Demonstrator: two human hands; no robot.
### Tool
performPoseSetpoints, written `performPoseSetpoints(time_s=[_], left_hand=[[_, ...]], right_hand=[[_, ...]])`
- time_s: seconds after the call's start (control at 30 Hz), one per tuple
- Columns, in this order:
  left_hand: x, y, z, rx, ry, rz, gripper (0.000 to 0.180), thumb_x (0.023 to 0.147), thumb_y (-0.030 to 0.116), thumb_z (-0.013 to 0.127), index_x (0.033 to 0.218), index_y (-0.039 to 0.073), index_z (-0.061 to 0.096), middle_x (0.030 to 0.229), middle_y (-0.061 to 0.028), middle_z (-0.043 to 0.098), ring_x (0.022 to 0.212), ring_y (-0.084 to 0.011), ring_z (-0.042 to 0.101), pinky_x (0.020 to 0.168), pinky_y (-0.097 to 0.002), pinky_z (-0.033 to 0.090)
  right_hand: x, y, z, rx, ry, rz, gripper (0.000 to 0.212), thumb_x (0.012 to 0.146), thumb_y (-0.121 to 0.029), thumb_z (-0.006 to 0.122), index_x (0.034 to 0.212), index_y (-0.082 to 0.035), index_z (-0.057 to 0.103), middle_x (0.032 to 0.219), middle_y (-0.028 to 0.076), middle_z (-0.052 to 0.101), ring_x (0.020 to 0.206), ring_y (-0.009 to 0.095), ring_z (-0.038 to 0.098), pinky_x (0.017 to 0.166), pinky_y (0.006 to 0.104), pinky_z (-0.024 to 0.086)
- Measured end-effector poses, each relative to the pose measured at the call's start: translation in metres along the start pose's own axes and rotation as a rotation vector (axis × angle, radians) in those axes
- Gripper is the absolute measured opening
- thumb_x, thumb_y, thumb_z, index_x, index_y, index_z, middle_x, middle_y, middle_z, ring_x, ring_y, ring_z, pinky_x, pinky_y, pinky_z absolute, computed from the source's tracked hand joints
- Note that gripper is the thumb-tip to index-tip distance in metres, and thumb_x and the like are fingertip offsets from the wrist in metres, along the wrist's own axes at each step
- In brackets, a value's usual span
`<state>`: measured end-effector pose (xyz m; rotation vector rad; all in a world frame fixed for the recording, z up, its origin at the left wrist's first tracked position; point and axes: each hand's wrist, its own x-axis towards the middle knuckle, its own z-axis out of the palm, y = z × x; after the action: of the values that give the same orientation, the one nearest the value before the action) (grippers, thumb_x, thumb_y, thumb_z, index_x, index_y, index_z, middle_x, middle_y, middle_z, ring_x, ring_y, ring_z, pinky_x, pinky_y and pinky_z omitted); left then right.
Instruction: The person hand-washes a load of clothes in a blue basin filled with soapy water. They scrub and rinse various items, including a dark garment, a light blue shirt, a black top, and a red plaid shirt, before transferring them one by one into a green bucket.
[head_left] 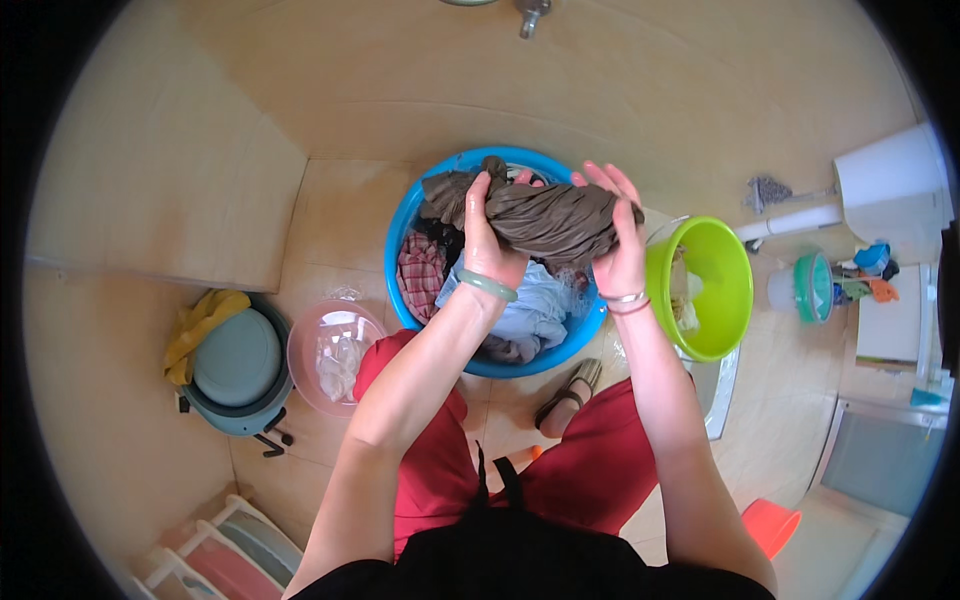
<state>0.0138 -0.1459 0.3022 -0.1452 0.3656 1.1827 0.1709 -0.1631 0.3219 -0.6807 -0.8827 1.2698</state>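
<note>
A bunched, twisted brown garment (560, 218) is stretched sideways between my hands, above the far part of a blue basin (398, 262). My left hand (490, 238), with a pale green bangle at the wrist, grips it toward its left end, thumb lying over the cloth. At its right end my right hand (622, 235) holds it between thumb and raised fingers. Below lie a light blue garment (535, 305), a red checked cloth (420, 270) and dark cloth. The garment and my hands hide part of the basin.
Right of the basin stands a lime green bucket (738, 290) with pale cloth inside. To the left are a pink translucent basin (300, 365) holding whitish cloth and a grey-blue tub (238, 355) with a yellow cloth (208, 325). An orange-red container (772, 525) sits at lower right.
</note>
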Motion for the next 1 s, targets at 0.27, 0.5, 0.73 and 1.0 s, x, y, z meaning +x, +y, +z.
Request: performPoseSetpoints(time_s=[0.27,0.5,0.73,1.0], left_hand=[[-0.064,-0.024,0.063,1.362,-0.283,0.565,0.030,0.081,0.009,0.074,0.108,0.001,0.064,0.103,-0.0050,0.066,0.094,-0.0133,0.059,0.086,-0.0298,0.048],[-0.060,-0.013,0.023,1.830,-0.870,0.802,0.053,0.073,0.016,0.079,0.119,0.002,0.058,0.121,-0.0152,0.059,0.111,-0.0320,0.059,0.100,-0.0411,0.045],[-0.054,-0.019,0.041,1.587,-1.182,0.884,0.049,0.071,0.015,0.075,0.114,0.004,0.054,0.100,-0.0116,0.063,0.097,-0.0330,0.064,0.103,-0.0491,0.043],[-0.052,-0.020,0.027,1.839,-1.425,0.964,0.041,0.072,0.011,0.065,0.112,0.013,0.057,0.087,-0.0076,0.058,0.094,-0.0314,0.061,0.094,-0.0415,0.047]], right_hand=[[0.003,0.006,-0.013,0.576,-0.112,0.483,0.035,0.099,-0.026,0.051,0.122,-0.001,0.060,0.112,0.011,0.068,0.104,0.022,0.064,0.094,0.0346,0.051],[0.025,0.016,-0.012,0.207,-0.253,0.693,0.033,0.096,-0.028,0.061,0.117,-0.004,0.060,0.111,0.008,0.063,0.106,0.020,0.062,0.095,0.0339,0.049],[0.042,-0.016,0.031,-0.098,-0.314,0.872,0.036,0.095,-0.038,0.061,0.081,-0.005,0.062,0.077,0.006,0.063,0.077,0.019,0.067,0.070,0.0315,0.054],[0.039,-0.015,0.039,-0.388,-0.501,0.629,0.044,0.097,-0.036,0.057,0.067,-0.004,0.059,0.067,0.006,0.060,0.070,0.018,0.064,0.066,0.0295,0.050]])
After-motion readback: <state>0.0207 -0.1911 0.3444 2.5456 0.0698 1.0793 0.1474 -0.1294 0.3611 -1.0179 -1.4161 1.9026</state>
